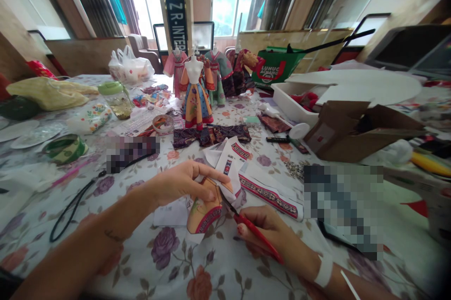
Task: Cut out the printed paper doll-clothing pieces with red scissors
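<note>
My left hand (192, 182) pinches a patterned cloth piece (206, 211), orange-yellow with a pink decorated band and white margins. In my right hand (262, 227) is a pair of red-handled scissors (255, 234); the dark blades (227, 201) meet the edge of the piece beside my left fingers. Just beyond lie white cut pieces (229, 161) with small red and black patterns. A white strip (271, 194) with a red and black border lies to their right. Whether the blades are apart I cannot tell.
Small dress forms in costumes (197, 91) stand behind the work. A cardboard box (352, 133) and a white foam box (296, 103) are at right. On the left are a green-lidded jar (118, 100) and a green tape roll (65, 148). Folded dark patterned cloth (213, 135) lies centrally.
</note>
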Available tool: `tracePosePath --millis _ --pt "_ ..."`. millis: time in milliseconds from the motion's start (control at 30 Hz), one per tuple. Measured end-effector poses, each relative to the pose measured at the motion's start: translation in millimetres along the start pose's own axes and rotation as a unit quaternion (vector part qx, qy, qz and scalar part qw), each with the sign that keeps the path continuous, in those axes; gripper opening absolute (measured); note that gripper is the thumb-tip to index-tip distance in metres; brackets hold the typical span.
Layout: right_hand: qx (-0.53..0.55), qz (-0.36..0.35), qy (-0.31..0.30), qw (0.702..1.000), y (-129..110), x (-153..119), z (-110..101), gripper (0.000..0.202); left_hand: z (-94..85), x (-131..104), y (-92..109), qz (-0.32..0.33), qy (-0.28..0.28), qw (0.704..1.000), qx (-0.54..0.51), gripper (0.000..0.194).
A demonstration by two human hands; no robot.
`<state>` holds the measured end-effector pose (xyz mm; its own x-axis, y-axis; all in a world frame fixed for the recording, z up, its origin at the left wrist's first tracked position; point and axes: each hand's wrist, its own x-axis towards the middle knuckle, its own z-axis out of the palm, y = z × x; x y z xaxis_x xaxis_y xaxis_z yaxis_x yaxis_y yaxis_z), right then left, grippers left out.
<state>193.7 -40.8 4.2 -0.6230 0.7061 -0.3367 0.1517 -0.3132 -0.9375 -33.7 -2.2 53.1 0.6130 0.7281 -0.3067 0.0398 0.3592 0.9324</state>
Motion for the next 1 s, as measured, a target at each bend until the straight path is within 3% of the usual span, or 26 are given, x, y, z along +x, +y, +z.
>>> tracePosePath --millis 1000 --pt "-0.022 0.004 0.000 1.000 2.4 0.0 -2.4 0.049 -0.1 -0.8 1.1 -0.003 0.003 1.000 0.009 0.044"
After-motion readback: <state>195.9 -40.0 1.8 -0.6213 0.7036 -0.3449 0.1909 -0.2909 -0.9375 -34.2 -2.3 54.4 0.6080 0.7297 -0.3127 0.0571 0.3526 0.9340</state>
